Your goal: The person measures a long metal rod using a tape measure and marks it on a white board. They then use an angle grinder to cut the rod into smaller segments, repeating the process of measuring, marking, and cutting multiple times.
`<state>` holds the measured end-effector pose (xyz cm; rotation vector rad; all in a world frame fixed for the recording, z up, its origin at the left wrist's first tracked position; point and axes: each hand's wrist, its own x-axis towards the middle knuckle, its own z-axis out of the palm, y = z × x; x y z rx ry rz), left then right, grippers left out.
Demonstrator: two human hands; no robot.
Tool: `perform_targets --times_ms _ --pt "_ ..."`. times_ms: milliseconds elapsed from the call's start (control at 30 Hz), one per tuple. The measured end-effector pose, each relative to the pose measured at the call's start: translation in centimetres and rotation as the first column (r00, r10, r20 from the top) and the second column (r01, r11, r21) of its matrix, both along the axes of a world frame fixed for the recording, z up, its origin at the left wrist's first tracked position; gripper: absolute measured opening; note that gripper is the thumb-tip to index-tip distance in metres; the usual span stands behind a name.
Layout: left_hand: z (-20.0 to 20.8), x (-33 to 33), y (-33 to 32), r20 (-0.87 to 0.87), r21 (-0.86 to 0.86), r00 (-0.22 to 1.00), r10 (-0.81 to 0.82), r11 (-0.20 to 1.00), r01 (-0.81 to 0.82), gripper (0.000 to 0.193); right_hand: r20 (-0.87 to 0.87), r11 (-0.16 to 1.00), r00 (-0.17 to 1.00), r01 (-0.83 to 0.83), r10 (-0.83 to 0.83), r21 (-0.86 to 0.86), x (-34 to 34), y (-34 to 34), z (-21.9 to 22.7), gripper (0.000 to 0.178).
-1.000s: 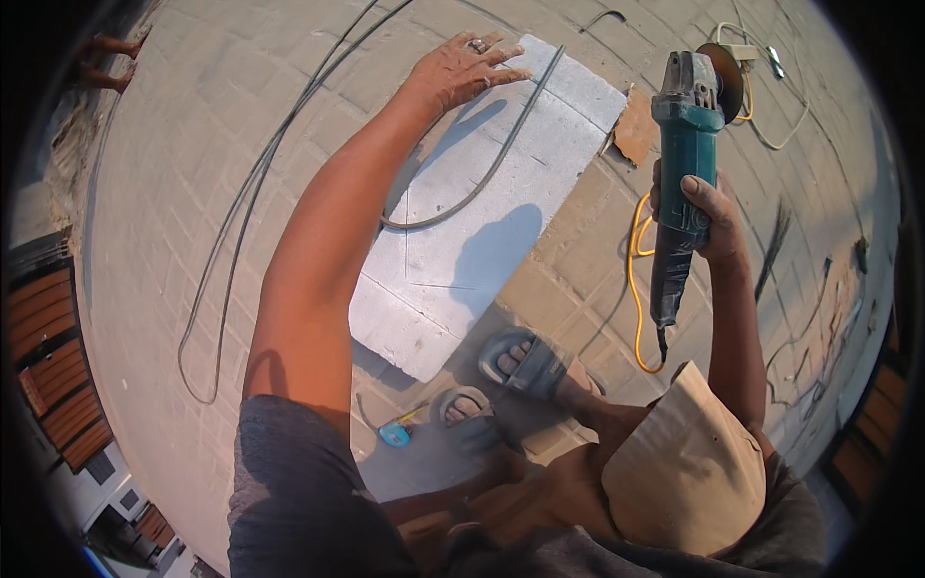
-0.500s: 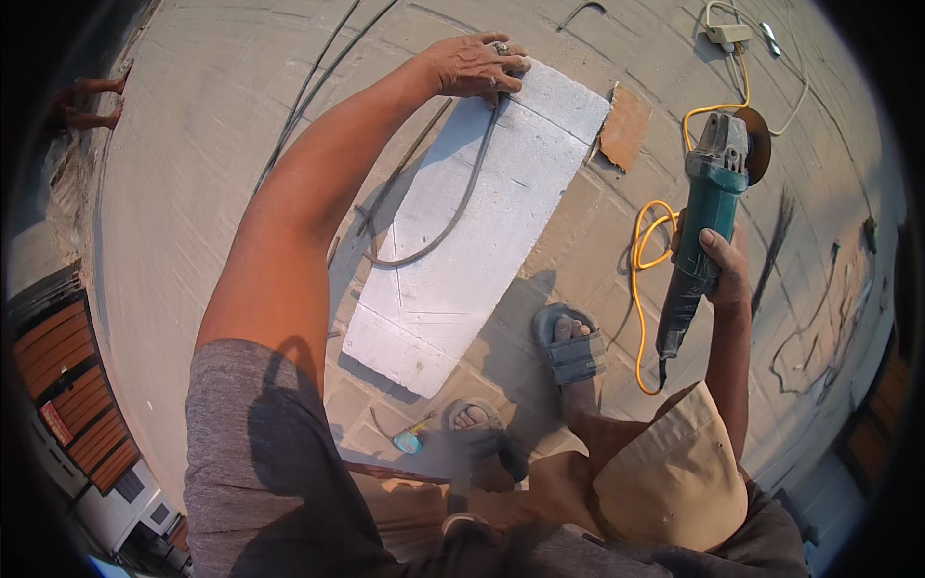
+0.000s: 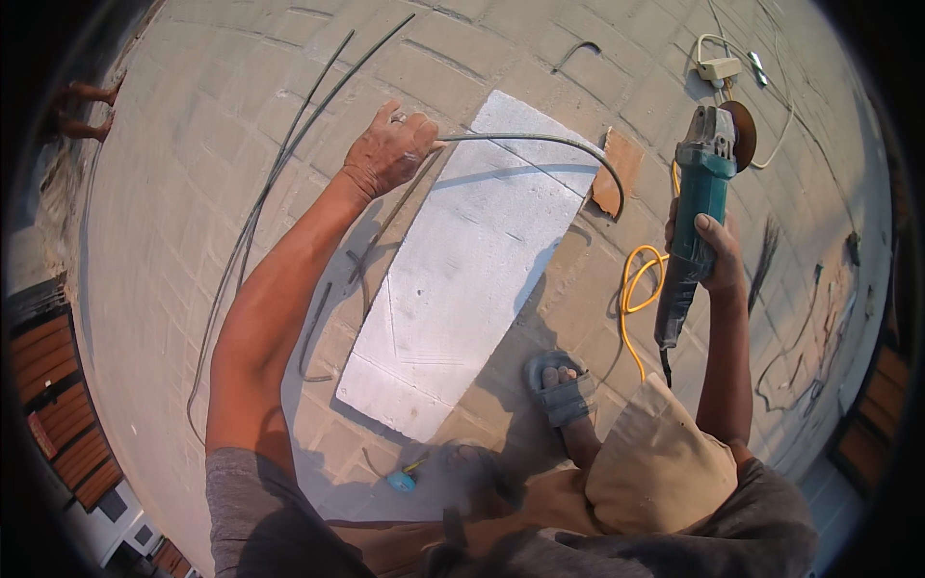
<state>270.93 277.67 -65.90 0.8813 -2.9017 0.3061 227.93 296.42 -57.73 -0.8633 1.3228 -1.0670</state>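
My left hand (image 3: 393, 149) is closed around one end of a thin, dark grey bent metal rod (image 3: 525, 137). The rod arches rightward above the far part of a long white block (image 3: 448, 279), and its hooked end reaches the brown board piece. Pencil-like lines mark the block, which lies flat on the paving. On the right, my right hand (image 3: 721, 252) grips a green and black angle grinder (image 3: 703, 193) by its body, disc end pointing away from me. Whether the disc is spinning I cannot tell. Both hands are apart from the block.
Long dark rods (image 3: 279, 173) lie at the left, with short bent pieces (image 3: 315, 332) beside the block. A brown board piece (image 3: 618, 173) touches its far right side. An orange cord (image 3: 631, 289) loops near the grinder. A blue round tool (image 3: 401, 481) lies near my feet.
My left hand has moved left and nearer, off the block's far end. The bent rod has swung from hanging toward me to pointing right. The grinder stays almost where it was.
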Motion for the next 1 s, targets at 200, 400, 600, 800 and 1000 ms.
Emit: perform_targets --times_ms 200,400,600,800,1000 --pt "-3.4 -10.5 1.0 -0.345 0.045 0.905 0.247 0.968 -0.247 0.026 -0.001 0.995 1.000 0.027 -0.027 -0.098 -0.9 -2.5 1.0 0.057" --pt "-6.9 -17.4 1.0 -0.456 0.252 0.815 0.358 0.930 -0.268 0.033 0.010 0.993 1.000 -0.003 0.005 -0.122 -0.3 -4.0 1.9 0.055" --pt "-5.6 -17.1 0.9 -0.262 0.198 0.927 0.268 0.955 -0.220 0.028 0.052 0.990 0.998 -0.018 0.025 -0.139 0.3 -2.8 1.7 0.055" --pt "-6.0 -13.1 2.2 -0.345 0.155 0.906 0.244 0.967 -0.201 0.022 0.017 0.988 1.000 0.006 -0.003 -0.151 1.1 -0.7 1.8 0.058" --pt "-6.2 -5.4 5.9 -0.235 0.061 0.947 0.221 0.975 -0.212 0.027 0.039 0.991 0.999 -0.026 0.032 -0.132 0.1 0.3 1.4 0.069"
